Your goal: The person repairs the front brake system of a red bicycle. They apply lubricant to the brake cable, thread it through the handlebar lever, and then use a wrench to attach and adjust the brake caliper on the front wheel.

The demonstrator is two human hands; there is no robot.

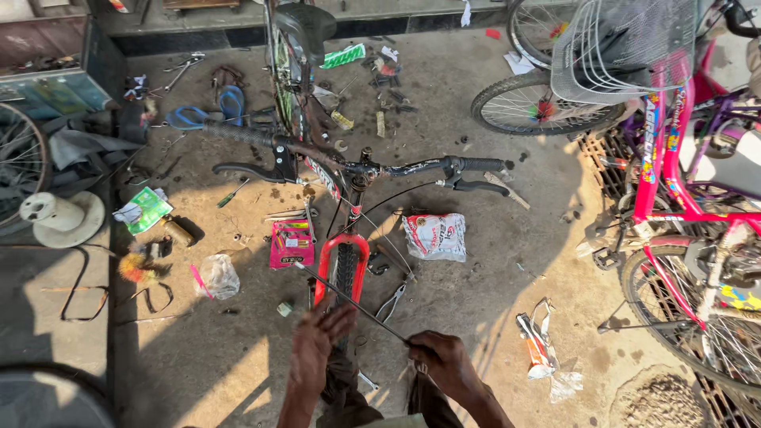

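A bicycle with a red front fork [320, 277] and black handlebar [396, 168] stands in front of me, its front wheel [346, 273] pointing at me. My right hand [444, 362] grips the near end of a thin black cable [349, 298] that runs up and left to a loose tip near the fork. My left hand [315, 342] is spread with the fingers apart beside the cable, just below the tyre, holding nothing. Another thin cable [380, 204] loops from the right brake lever [479, 187] down to the stem.
On the concrete floor lie pliers [392, 303], a pink packet [290, 242], a white printed bag [434, 235], a screwdriver [232, 194], blue sandals [208, 109] and scattered parts. A pink bicycle [674, 182] with a wire basket [622, 47] stands at right. A white stand [63, 218] sits left.
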